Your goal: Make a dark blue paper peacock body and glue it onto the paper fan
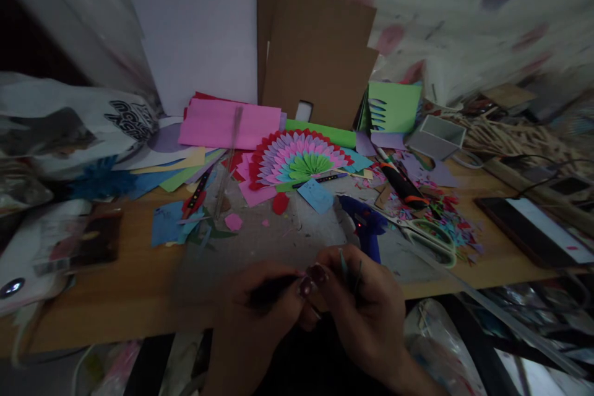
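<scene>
My left hand (264, 315) and my right hand (359, 312) meet above the table's front edge, fingertips pinched together. Whatever small thing sits between the fingertips is too dark and covered to make out. Thin pointed ends, one pale teal, stick up between the fingers of my right hand; their kind is unclear. Just beyond that hand lies a blue glue gun (369, 223) with a small red light on. Farther back, a fan-shaped paper piece (301, 158) shows layered petals in red, lilac, pink, blue and green.
Scissors (431, 241) and a black-and-orange tool (403, 182) lie among paper scraps on the right, near a phone (533, 229). Pink paper (227, 124) and cardboard sheets (320, 55) stand behind. At the left are blue paper pieces (166, 223) and a white device (37, 260).
</scene>
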`<state>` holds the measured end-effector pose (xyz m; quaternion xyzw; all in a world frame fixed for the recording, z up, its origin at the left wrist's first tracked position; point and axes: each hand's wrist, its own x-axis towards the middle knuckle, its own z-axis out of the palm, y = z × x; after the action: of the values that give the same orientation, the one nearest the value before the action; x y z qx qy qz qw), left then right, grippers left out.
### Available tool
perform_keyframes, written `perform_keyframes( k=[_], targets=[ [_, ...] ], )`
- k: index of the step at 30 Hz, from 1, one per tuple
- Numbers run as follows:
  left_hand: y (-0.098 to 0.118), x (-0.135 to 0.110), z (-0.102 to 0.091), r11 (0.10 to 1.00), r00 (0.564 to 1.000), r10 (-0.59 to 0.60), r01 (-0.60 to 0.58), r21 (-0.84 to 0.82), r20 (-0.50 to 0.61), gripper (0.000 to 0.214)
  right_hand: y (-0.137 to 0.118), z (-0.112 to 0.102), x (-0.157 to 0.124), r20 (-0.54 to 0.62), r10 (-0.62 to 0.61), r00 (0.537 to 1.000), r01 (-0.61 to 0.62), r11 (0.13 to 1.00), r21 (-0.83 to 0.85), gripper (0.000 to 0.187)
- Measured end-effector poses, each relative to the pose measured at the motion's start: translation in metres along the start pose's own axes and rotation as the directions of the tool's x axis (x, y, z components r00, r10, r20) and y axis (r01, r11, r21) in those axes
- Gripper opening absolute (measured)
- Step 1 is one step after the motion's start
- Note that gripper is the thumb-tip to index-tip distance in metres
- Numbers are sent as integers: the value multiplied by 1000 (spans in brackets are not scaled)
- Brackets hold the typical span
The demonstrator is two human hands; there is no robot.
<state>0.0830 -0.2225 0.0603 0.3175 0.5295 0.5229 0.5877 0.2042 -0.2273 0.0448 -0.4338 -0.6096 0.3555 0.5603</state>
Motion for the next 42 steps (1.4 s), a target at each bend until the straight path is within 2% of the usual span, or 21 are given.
perform_keyframes(
  k=[3,6,10,14,17,21,26,32,35,39,42],
  targets=[
    [-2,0,-1,996,1000,-26,26,-87,0,6,1,-3,4,-48,-25,999,21,997,-79,16],
    [-3,2,-5,992,999,-38,36,-121,-14,9,5,-7,6,-119,3,993,-21,988,-152,21],
    [0,6,-13,986,997,-83,82,-142,-3,15,12,-10,7,-140,105,984,-107,994,-1,33],
    [0,6,-16,979,989,-147,150,-137,32,16,6,-5,13,-27,216,976,-207,960,187,37],
    [-5,6,-17,984,990,-119,128,-121,73,15,-5,1,17,92,282,955,-297,906,301,35],
    [-11,6,-19,998,993,-69,70,-6,92,17,-12,7,18,163,339,927,-376,840,391,34],
    [-10,6,-19,996,989,-83,81,20,121,25,-8,5,14,219,374,901,-433,803,409,36],
    [-9,5,-17,999,994,-41,39,24,101,10,-2,1,8,345,381,858,-502,764,406,31],
    [-9,4,-16,999,995,-35,33,25,89,13,-4,2,10,345,364,865,-486,780,395,35],
    [-9,4,-15,1000,996,-10,11,-2,90,9,-5,2,13,235,332,914,-392,873,290,39],
    [-8,4,-15,1000,996,-23,25,-18,92,9,-3,2,14,232,348,908,-406,867,289,41]
  ],
)
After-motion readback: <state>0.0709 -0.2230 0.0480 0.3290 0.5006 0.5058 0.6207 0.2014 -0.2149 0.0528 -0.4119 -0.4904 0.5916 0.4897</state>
